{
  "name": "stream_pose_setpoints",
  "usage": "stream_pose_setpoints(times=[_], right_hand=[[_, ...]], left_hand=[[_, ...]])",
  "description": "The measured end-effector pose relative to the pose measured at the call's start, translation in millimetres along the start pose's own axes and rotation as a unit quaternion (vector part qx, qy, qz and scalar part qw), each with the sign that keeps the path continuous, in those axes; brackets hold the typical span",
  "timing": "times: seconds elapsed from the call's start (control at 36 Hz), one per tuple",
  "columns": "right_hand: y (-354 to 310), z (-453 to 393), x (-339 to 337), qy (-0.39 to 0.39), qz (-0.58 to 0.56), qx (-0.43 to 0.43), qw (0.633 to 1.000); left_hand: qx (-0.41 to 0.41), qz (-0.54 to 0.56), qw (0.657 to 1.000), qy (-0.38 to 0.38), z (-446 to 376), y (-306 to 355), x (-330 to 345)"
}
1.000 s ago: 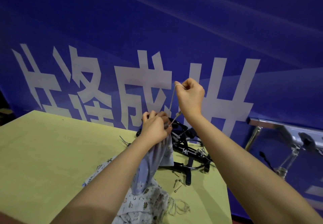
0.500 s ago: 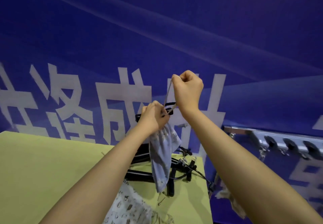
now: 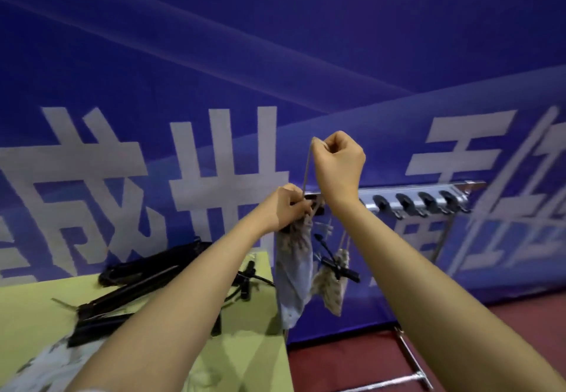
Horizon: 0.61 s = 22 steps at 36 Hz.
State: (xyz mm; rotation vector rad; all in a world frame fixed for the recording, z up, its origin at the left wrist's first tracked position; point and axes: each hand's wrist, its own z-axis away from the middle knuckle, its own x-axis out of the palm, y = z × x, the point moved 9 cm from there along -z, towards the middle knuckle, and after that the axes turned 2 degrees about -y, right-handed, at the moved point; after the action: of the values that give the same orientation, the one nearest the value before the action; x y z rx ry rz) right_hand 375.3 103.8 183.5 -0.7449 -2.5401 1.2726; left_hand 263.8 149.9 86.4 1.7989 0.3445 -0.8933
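Note:
My right hand (image 3: 338, 163) is fisted around the top of a thin metal hanger hook (image 3: 307, 171), held up in front of the blue banner. Just below, my left hand (image 3: 286, 208) pinches the black clip hanger and the top of a light grey-blue garment (image 3: 294, 278) that hangs straight down from it. Both hands are raised off the table, close to the left end of a silver clothes rack bar (image 3: 416, 198). A small patterned garment (image 3: 332, 284) on a black hanger hangs from that rack, right behind the one I hold.
A yellow-green table (image 3: 36, 309) at lower left carries several black hangers (image 3: 137, 287) and a patterned cloth (image 3: 52, 364). The rack's bar has black rollers; its metal legs (image 3: 410, 358) stand on a red floor. A blue banner with white characters fills the background.
My view has swung right, bringing the rack into sight. Both hands have carried the hanger and garment off the table toward the rack; the grips are unchanged.

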Motion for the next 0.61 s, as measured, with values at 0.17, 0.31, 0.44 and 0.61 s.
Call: stream_pose_setpoints(times=[0.17,0.31,0.44,0.61], right_hand=[[40,-11,-55,0.009,0.037,0.034,0.999],[92,-14,-87,-0.041,0.144,0.095,0.984],[164,2,-123,-0.069,0.201,0.181,0.960],[229,15,-160,-0.088,0.230,0.249,0.937]], left_hand=[[0.031,0.046,0.998,-0.015,-23,30,55],[0.005,0.066,0.998,-0.018,-46,33,116],[-0.035,0.104,0.992,-0.070,-54,38,175],[-0.057,0.142,0.982,-0.113,-61,41,242]])
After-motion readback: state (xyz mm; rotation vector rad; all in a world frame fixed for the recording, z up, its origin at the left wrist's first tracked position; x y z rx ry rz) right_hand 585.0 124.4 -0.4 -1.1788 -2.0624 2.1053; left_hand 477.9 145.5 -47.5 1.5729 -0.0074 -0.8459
